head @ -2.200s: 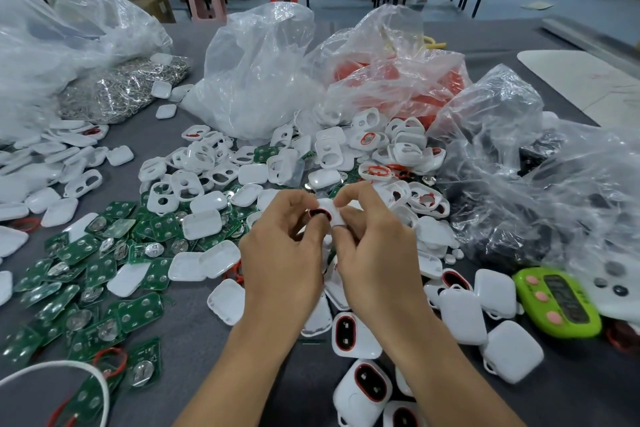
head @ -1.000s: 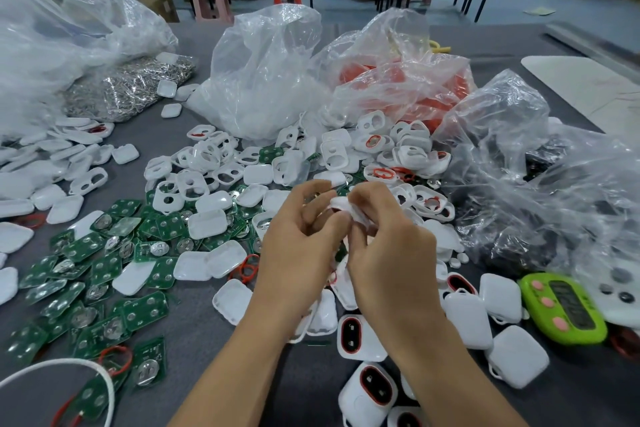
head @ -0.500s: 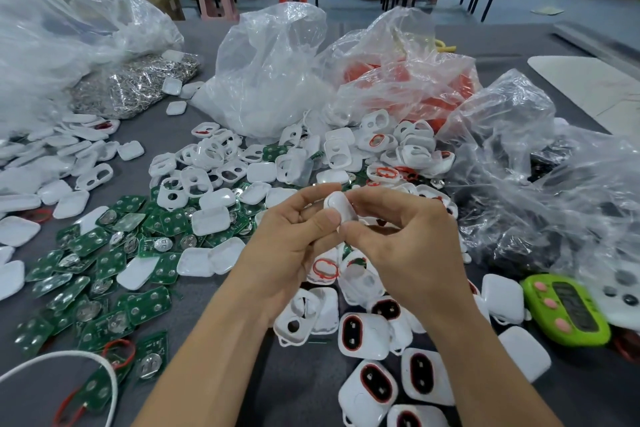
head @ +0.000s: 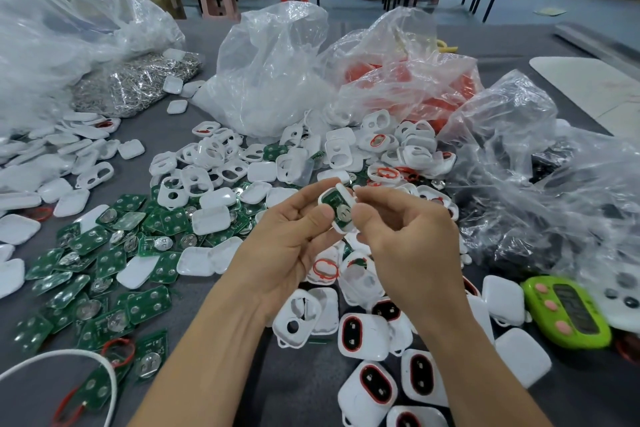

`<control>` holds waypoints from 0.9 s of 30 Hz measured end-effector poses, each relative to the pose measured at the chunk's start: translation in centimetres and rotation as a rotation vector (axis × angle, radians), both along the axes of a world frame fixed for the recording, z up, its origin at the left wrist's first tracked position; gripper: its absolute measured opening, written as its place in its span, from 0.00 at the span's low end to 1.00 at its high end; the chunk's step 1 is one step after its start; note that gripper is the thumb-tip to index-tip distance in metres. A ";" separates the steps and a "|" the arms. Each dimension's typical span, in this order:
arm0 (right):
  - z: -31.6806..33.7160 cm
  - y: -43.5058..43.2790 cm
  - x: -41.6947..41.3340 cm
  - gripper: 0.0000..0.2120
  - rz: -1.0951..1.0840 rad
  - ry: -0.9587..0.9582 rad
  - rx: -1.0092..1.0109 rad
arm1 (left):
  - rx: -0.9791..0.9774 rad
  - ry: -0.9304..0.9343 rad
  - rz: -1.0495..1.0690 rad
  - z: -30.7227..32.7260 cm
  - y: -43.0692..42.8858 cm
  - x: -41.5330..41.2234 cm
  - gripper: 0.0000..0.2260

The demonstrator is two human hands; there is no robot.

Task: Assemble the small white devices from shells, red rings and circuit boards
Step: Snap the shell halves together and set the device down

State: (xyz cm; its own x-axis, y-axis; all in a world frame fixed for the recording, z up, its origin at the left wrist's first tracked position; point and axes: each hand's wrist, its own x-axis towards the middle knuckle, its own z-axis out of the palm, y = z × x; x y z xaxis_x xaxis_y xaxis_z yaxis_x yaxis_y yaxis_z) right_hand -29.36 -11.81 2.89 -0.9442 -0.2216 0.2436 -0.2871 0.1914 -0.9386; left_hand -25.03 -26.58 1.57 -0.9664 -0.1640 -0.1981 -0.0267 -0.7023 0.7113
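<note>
Thumbs and fingers [head: 323,213] of left hand [head: 287,243] and right hand [head: 408,246] pinch the white shell [head: 342,190], circuit board [head: 334,201] inside, above the bench [head: 294,378]. Careful: uneven pressure could tilt that board, or drop it!

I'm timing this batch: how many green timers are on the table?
1. The green timer lies on the table, right of the right hand, beside white shells. The plastic bags behind it could hide another.
</note>
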 end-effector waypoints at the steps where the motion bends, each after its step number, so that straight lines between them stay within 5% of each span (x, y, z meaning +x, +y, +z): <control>1: -0.1 0.1 -0.1 0.09 -0.035 0.023 0.036 | -0.006 0.003 -0.007 0.0 0.0 0.0 0.16; 5: -0.3 0.3 -0.4 0.07 -0.271 0.237 0.197 | -0.063 0.006 -0.044 -0.1 0.1 -0.1 0.14; 10: -0.1 1.8 -1.8 0.09 -0.429 0.167 0.154 | 0.012 0.049 -0.123 0.0 -0.5 0.1 0.14; 16: -0.1 2.5 -2.3 0.05 -0.284 0.084 0.481 | 0.101 0.117 -0.238 0.3 -0.8 0.5 0.16; 21: 1.5 2.2 -1.2 0.13 0.109 0.100 0.086 | 0.091 0.086 -0.270 0.3 -0.8 0.6 0.17; 27: 1.4 2.2 -0.8 0.19 0.177 0.195 0.220 | 0.039 0.060 -0.278 0.3 -0.8 0.6 0.18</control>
State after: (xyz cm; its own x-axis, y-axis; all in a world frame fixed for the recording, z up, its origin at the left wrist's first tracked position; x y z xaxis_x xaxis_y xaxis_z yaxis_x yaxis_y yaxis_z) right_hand -30.14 -9.56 4.25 -0.8266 -0.4453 0.3442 -0.5043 0.3145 -0.8042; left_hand -24.45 -27.35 1.84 -0.9833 0.1161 -0.1404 -0.1813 -0.7010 0.6897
